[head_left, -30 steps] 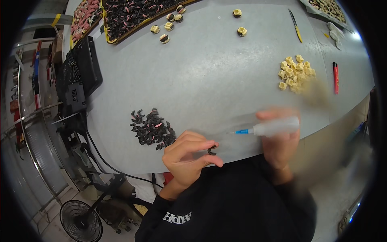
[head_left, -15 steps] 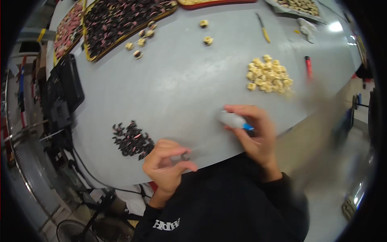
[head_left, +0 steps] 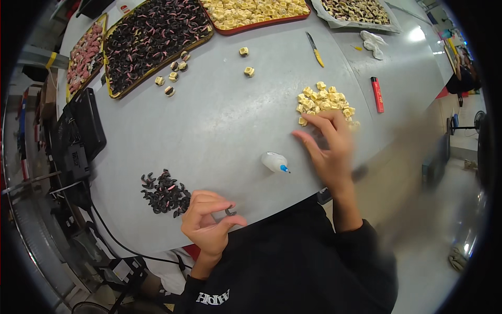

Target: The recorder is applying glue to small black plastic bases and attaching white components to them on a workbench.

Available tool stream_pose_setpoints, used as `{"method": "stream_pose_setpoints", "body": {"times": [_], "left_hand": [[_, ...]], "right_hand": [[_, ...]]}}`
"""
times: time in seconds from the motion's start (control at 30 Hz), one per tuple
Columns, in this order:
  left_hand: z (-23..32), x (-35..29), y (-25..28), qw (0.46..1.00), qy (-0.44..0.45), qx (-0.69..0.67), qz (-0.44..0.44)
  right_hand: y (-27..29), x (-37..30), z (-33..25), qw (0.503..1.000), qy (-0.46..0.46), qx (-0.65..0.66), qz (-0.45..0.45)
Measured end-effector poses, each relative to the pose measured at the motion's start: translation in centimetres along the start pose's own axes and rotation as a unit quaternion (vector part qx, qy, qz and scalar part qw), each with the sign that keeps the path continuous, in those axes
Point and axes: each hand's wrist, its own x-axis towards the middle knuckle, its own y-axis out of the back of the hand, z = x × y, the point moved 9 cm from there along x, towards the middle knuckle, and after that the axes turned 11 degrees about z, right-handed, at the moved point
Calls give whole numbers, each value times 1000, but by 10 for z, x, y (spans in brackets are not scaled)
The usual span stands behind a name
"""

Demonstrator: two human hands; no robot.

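Between the thumb and forefinger of my left hand (head_left: 209, 222) is a small black curved piece (head_left: 230, 211), pinched at the table's near edge. Just left of it lies a pile of similar black curved pieces (head_left: 166, 193), a few with pink on them. My right hand (head_left: 332, 149) has its thumb and fingers apart, with nothing between them. Its forefinger is beside the nearest of the small pale-yellow blocky pieces (head_left: 324, 99), heaped at the right. A white squeeze bottle (head_left: 273, 161) with a blue tip lies on the table between my hands.
Trays of black pieces (head_left: 157, 39), yellow pieces (head_left: 256, 15) and pink pieces (head_left: 86, 55) line the far side. Several joined yellow-and-black pieces (head_left: 173, 77) sit nearby. A yellow-handled knife (head_left: 316, 51), a red cutter (head_left: 377, 95) and a crumpled white cloth (head_left: 373, 44) lie at the right.
My right hand has let go of the squeeze bottle, which now lies on the table, and has moved up toward the yellow pieces. The left hand still holds the black curved piece.
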Motion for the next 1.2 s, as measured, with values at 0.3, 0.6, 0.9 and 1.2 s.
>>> {"method": "stream_pose_setpoints", "body": {"times": [0.3,0.6,0.9,1.2], "left_hand": [[3,0,4,1000,-17,1,-5],[-9,-1,-3,985,78,-141,-54],[-12,-2,-1,987,79,-132,-50],[-17,-1,2,984,106,-136,-39]], "right_hand": [[3,1,-9,999,7,32,31],[9,-55,-98,890,175,413,-76],[-15,-67,-106,895,205,394,-25],[-24,-67,-109,906,185,379,-33]]}}
